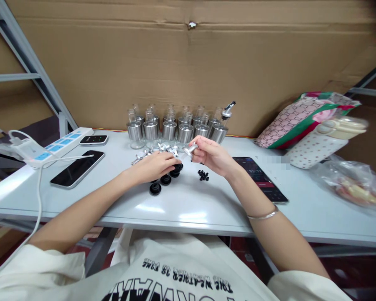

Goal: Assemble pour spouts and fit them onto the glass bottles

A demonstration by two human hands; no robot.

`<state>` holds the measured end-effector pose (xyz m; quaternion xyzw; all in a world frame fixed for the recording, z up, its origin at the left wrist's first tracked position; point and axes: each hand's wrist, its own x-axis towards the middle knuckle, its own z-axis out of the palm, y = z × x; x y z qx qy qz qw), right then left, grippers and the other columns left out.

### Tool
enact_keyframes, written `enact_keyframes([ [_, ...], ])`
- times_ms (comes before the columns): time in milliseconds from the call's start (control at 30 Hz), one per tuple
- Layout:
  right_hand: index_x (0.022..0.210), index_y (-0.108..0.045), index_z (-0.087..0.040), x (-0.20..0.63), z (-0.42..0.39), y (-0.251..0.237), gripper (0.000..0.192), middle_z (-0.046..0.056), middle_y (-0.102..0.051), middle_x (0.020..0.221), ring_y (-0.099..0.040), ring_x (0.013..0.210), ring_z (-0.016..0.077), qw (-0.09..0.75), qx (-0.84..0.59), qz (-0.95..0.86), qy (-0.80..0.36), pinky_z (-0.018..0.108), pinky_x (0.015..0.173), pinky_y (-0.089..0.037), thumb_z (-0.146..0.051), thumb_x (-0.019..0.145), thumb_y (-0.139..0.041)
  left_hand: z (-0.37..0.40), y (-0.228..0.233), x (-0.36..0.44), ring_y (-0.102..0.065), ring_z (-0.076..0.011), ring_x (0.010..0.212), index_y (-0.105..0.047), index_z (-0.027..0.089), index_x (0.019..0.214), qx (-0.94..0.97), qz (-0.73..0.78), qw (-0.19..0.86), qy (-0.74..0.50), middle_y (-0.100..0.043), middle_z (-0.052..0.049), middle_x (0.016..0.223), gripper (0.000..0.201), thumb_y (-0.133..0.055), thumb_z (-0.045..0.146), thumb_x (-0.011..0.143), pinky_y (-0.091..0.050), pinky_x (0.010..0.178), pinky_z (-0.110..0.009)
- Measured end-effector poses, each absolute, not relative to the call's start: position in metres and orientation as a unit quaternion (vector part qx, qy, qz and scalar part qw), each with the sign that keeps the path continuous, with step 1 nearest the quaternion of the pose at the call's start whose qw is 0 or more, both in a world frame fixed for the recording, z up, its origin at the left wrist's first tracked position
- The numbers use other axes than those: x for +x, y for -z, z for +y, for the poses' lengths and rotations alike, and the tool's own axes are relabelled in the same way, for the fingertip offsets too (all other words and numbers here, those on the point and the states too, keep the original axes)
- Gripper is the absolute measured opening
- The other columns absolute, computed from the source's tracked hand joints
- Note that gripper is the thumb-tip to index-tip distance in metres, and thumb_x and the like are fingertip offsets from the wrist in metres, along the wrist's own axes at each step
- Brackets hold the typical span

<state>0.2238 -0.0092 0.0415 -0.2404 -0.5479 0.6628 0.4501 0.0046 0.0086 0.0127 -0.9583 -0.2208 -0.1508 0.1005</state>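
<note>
My right hand (212, 155) holds a small silver metal spout (191, 149) just above the table, fingers pinched on it. My left hand (156, 165) rests palm down on a row of black round stoppers (155, 189), fingers curled over the far ones; whether it grips one is hidden. A pile of silver spouts (156, 150) lies just beyond the left hand. Several small black rings (203, 175) lie under the right hand. Behind stand several glass bottles with steel collars (169, 127), one at the right end fitted with a spout (227, 112).
A white table (188, 205) runs before a cardboard wall. On the left lie a phone (77, 168), a small black device (94, 139) and a power strip (54, 146) with a white cable. A second phone (260, 177) lies by my right wrist. Bags (313, 129) sit at right.
</note>
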Motion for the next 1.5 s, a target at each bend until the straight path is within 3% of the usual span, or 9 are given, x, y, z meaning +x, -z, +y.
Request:
enact_keyframes([
  [300,0.075,-0.059,-0.017,0.225,-0.007,-0.041,0.029,-0.007,-0.032,0.054,-0.03,0.05,0.0074,0.472,-0.249,-0.536,-0.654,0.022,0.05,-0.029,-0.042,0.076,-0.073,0.012,-0.013,0.003,-0.059,-0.0167,0.08,-0.057,0.015,0.101,-0.961,-0.188,0.102,0.176,-0.063,-0.004,0.093,0.017,-0.044,0.027,0.097,-0.039,0.072,-0.028],
  [600,0.074,-0.058,-0.018,0.227,-0.003,-0.038,0.031,-0.008,-0.032,0.052,-0.034,0.047,0.008,0.487,-0.298,-0.513,-0.641,0.026,0.055,-0.037,-0.047,0.079,-0.069,0.007,-0.026,0.001,-0.06,-0.0168,0.078,-0.054,0.014,0.104,-0.946,-0.185,0.134,0.231,-0.064,-0.007,0.095,0.017,-0.041,0.023,0.097,-0.042,0.072,-0.029],
  [933,0.075,-0.059,-0.017,0.225,-0.004,-0.038,0.028,-0.007,-0.035,0.052,-0.036,0.048,0.0081,0.502,-0.278,-0.512,-0.639,0.025,0.056,-0.037,-0.043,0.079,-0.069,0.0,-0.029,0.005,-0.06,-0.0163,0.087,-0.051,0.016,0.099,-0.892,-0.13,0.178,0.394,-0.062,-0.007,0.094,0.007,-0.049,0.017,0.092,-0.051,0.076,-0.028],
  [1267,0.077,-0.059,-0.017,0.223,-0.007,-0.038,0.027,-0.006,-0.042,0.053,-0.041,0.051,0.0094,0.467,-0.268,-0.537,-0.649,0.027,0.058,-0.039,-0.043,0.079,-0.069,-0.006,-0.025,0.008,-0.062,-0.0122,0.085,-0.049,0.018,0.098,-0.903,-0.116,0.157,0.382,-0.06,-0.006,0.098,0.014,-0.04,0.008,0.093,-0.052,0.074,-0.023],
  [1500,0.078,-0.058,-0.018,0.223,-0.007,-0.039,0.027,-0.005,-0.041,0.055,-0.041,0.051,0.0098,0.475,-0.281,-0.537,-0.639,0.028,0.059,-0.039,-0.043,0.082,-0.065,-0.008,-0.023,0.008,-0.063,-0.0142,0.091,-0.049,0.017,0.104,-0.905,-0.127,0.124,0.388,-0.06,-0.008,0.103,0.013,-0.042,0.013,0.094,-0.054,0.079,-0.026],
])
